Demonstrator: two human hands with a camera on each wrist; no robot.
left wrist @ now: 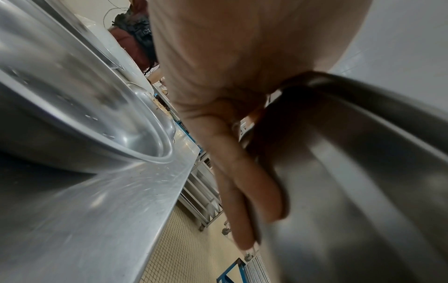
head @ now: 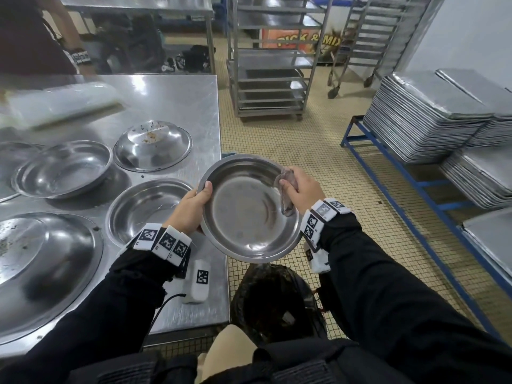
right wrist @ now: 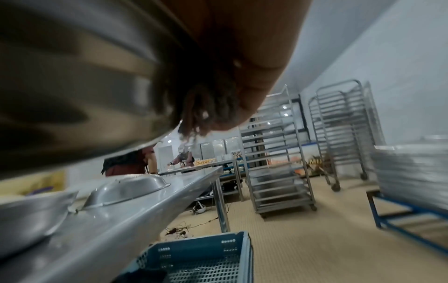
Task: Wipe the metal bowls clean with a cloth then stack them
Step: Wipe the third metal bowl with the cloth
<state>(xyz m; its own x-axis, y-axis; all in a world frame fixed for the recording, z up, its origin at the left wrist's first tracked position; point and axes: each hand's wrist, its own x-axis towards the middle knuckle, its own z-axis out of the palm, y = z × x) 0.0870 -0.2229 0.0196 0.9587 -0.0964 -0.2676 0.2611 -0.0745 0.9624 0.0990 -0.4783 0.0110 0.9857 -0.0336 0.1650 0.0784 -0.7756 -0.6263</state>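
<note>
On the steel tabletop point(head: 177, 101) at our left we see a large upturned bowl point(head: 41, 267), an upright bowl point(head: 65, 169), a soiled upturned bowl point(head: 153, 145) and, nearest the right edge, an empty bowl point(head: 144, 209); a white tag block point(head: 198, 281) printed with a square code lies by that edge. Our left hand point(head: 194, 206) grips the rim of the held bowl point(head: 249, 209), thumb inside, which hangs just past the tabletop edge above a black bin bag point(head: 274, 297). Our right hand point(head: 300, 189) clutches a grey cloth point(head: 285, 189) against the bowl's right rim. Behind, a sign point(head: 307, 37) reads "PICK & MIX" between wheeled racks point(head: 268, 79). Open tiled floor point(head: 318, 162) runs to the stacked trays point(head: 424, 115) on a blue frame point(head: 388, 162).
</note>
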